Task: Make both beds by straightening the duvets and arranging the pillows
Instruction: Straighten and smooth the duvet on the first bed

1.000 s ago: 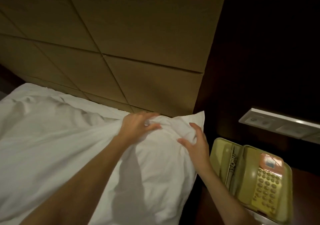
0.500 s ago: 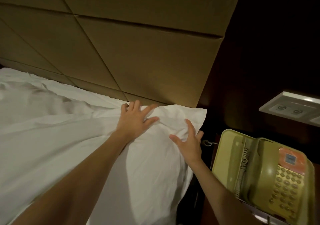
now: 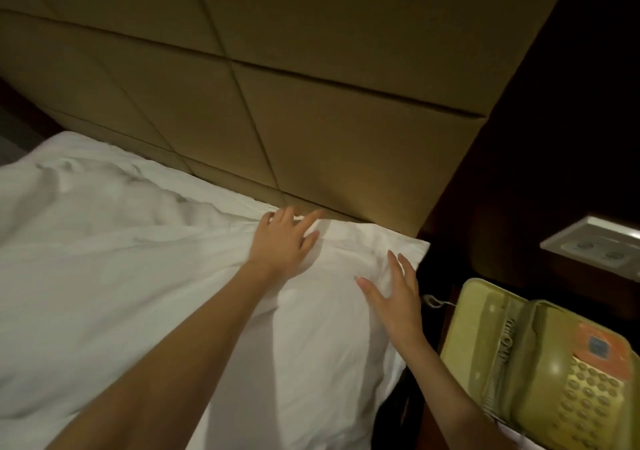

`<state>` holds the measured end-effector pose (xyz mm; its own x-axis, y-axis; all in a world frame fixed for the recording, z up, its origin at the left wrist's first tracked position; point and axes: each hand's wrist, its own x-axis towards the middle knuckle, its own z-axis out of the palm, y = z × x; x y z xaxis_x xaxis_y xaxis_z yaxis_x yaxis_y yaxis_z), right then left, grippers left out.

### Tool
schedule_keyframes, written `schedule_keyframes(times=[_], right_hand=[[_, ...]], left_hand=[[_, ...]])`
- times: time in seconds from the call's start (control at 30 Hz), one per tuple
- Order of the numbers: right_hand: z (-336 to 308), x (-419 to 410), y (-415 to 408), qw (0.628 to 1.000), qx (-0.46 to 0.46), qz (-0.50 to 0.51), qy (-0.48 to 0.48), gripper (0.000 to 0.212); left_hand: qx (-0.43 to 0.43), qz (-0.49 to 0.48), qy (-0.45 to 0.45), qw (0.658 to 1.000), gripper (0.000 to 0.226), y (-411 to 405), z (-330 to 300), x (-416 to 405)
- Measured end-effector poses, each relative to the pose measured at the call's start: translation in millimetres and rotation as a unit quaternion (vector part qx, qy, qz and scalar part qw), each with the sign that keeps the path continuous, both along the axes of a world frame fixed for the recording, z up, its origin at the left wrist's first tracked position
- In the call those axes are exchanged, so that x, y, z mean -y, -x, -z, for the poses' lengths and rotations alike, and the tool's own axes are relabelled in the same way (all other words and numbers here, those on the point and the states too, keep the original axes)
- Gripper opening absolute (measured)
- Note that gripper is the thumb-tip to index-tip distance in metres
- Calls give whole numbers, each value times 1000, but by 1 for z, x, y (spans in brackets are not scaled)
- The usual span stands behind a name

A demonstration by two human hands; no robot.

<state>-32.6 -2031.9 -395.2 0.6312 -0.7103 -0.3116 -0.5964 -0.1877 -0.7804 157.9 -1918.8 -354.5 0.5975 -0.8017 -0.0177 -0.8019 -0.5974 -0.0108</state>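
A white pillow lies at the bed's head end, its far corner against the padded headboard. My left hand rests flat on the pillow's far edge with fingers spread, where the white duvet meets it. My right hand lies flat with straight fingers on the pillow's right side near its corner. The duvet is wrinkled and spreads to the left over the bed.
A yellow-green desk telephone sits on a dark nightstand right of the bed, close to my right forearm. A switch panel is mounted on the dark wood wall above it. A narrow dark gap separates bed and nightstand.
My left hand has let go of the bunched fabric and flattened on the pillow's far edge. My right hand's fingers have straightened and slid slightly along the pillow's right side.
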Motion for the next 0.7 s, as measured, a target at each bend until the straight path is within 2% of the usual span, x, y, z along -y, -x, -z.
schedule_keyframes(times=[0.1, 0.23, 0.37, 0.47, 0.57, 0.7], right_hand=[[-27, -24, -22, 998, 40, -50, 6, 78], [-56, -75, -62, 991, 56, -121, 34, 66], [-78, -125, -103, 977, 50, -188, 89, 76], [-92, -162, -135, 956, 58, -253, 135, 75], [-99, -200, -169, 922, 52, -334, 187, 74], [-98, -231, -218, 901, 39, -378, 207, 82]], left_hand=[[-10, -49, 4, 999, 74, -18, -28, -52], [-28, -118, 43, 992, 72, -46, -51, -149], [-4, -149, 81, 985, 55, -70, -51, -246], [-15, -179, 105, 978, 54, -87, -50, -299], [-13, -198, 143, 970, 52, -103, -46, -335], [-9, -236, 149, 960, 49, -125, -42, -356]])
